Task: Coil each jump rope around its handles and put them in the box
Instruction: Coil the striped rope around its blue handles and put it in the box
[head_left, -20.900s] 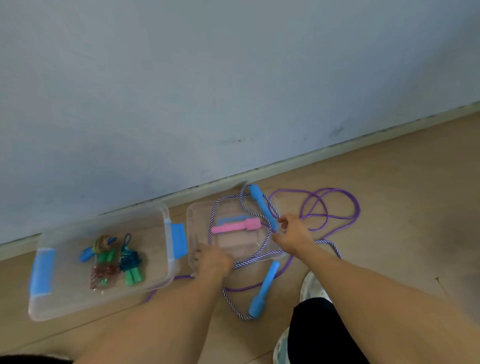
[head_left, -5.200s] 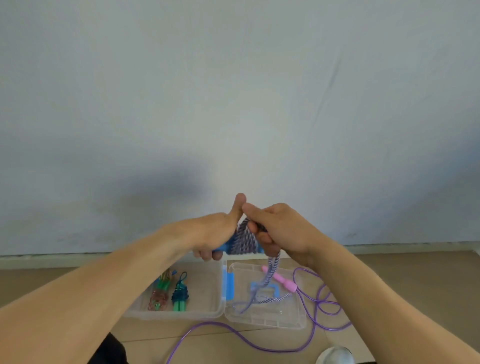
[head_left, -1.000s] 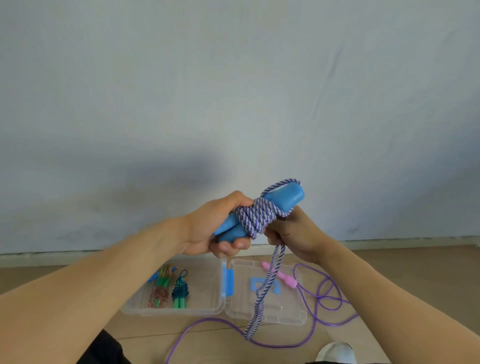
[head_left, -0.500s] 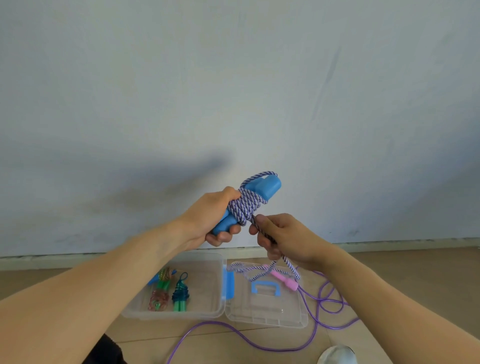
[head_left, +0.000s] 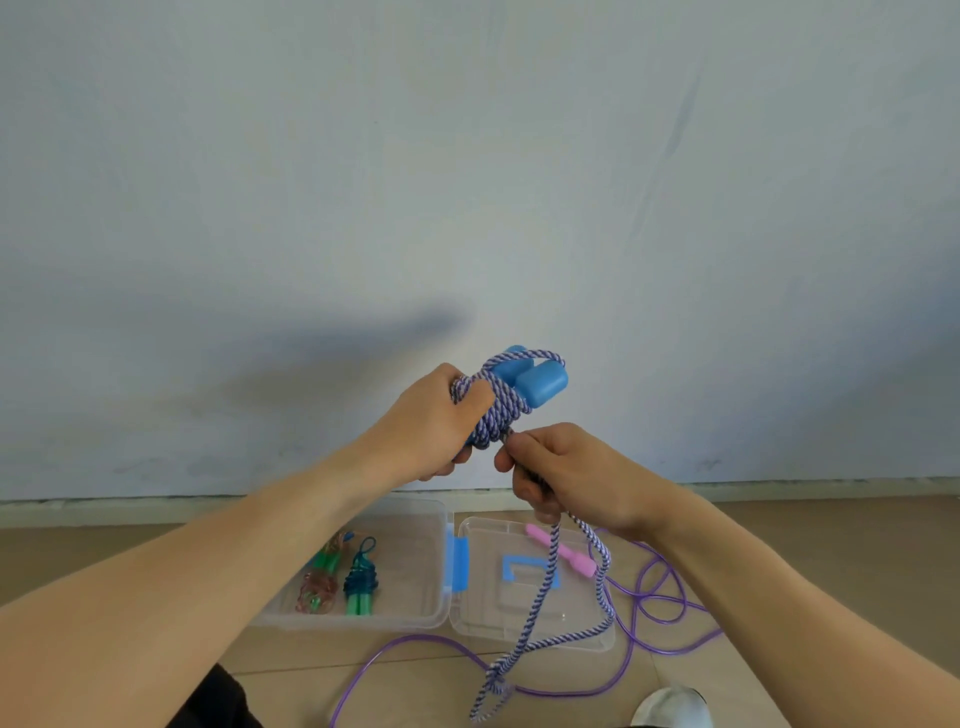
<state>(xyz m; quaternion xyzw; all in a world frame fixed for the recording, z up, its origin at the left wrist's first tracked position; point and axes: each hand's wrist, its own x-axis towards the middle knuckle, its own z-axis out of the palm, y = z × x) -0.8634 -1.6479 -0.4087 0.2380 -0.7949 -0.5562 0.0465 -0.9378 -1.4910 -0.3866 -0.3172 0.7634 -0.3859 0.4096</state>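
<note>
My left hand (head_left: 431, 421) grips the two blue handles (head_left: 537, 383) held together in the air, with the purple-and-white braided rope (head_left: 497, 413) wound several times around them. My right hand (head_left: 563, 475) grips the free part of that rope just below the coil; a loose loop (head_left: 540, 597) hangs from it down to the floor. On the floor stands the clear plastic box (head_left: 415, 525) with two coiled green-handled ropes (head_left: 358, 582) inside. A purple rope (head_left: 649, 613) with a pink handle (head_left: 563, 551) lies loose to the right.
The box's clear lid (head_left: 571, 631) lies open flat to the right of the box, joined by a blue latch (head_left: 457, 564). A pale wall with a skirting board rises just behind. A white shoe (head_left: 672, 707) shows at the bottom right.
The handles have tilted so their ends point toward me, and the coil has grown. The slack that lay on the lid now hangs as a long loop from my right hand.
</note>
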